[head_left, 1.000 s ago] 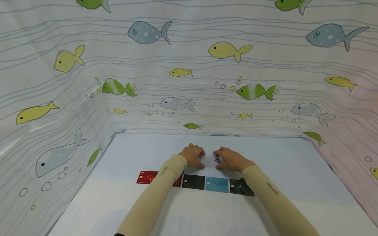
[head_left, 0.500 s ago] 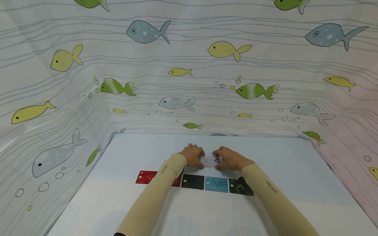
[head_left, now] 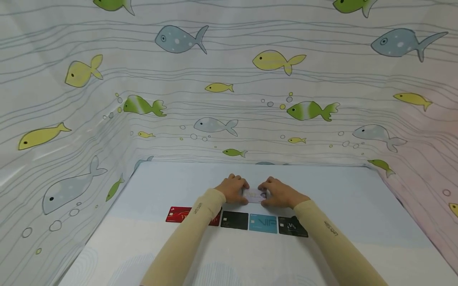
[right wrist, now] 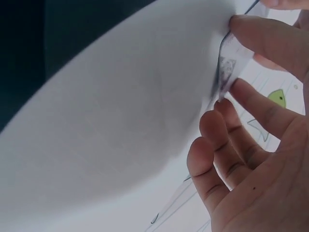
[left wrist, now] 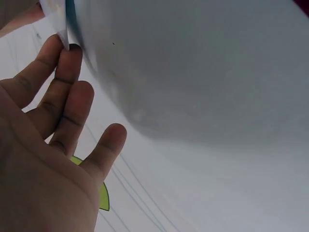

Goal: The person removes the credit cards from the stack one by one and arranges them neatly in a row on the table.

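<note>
A pale lilac card (head_left: 253, 195) with a dark emblem near its right end lies flat between the two hands in the head view. My left hand (head_left: 231, 189) holds its left end and my right hand (head_left: 282, 193) its right end, each with thumb at the near edge and index finger at the far one. In the left wrist view, the left hand's fingers (left wrist: 72, 108) are bent, with fingertips by the card's corner (left wrist: 59, 21); the thumb is hidden. The right wrist view has the card (right wrist: 231, 63) between thumb and index finger of the right hand (right wrist: 260, 159).
Nearer the person runs a row of cards: red (head_left: 177, 214), another red (head_left: 215, 220) mostly under the left sleeve, black (head_left: 234, 220), blue VIP (head_left: 262, 223) and black VIP (head_left: 291, 227). Fish-printed sheeting (head_left: 250, 91) encloses the white table (head_left: 250, 258) at back and sides.
Both hands stay around the card with almost no movement. The head view shifts very slightly, and the row of cards lies as before.
</note>
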Motion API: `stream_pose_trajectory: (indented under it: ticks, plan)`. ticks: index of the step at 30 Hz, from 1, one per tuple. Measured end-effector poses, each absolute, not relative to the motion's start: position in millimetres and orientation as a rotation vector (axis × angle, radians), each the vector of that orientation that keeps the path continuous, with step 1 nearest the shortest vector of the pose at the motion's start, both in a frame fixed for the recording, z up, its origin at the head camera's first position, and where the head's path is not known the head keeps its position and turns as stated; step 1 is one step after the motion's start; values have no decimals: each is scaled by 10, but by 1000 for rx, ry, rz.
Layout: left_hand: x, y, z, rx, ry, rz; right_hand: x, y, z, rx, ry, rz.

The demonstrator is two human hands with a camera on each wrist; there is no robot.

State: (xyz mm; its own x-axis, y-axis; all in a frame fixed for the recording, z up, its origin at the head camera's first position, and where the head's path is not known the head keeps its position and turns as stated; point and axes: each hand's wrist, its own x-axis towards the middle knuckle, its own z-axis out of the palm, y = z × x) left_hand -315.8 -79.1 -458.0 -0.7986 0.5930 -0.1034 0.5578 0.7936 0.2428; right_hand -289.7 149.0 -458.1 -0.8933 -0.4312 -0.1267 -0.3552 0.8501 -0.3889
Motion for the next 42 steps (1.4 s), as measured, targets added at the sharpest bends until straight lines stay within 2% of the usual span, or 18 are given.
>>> stream_pose_trajectory:
  ticks: [25,42]
  plan:
    - [-3022,-846,-4591,1129,2930,108,-2820,1572,-4578,-782,2959,-422]
    - [-2855,-581,-4451,1355,3010,-12,-2605,1997,-4461,-874,3017,-483]
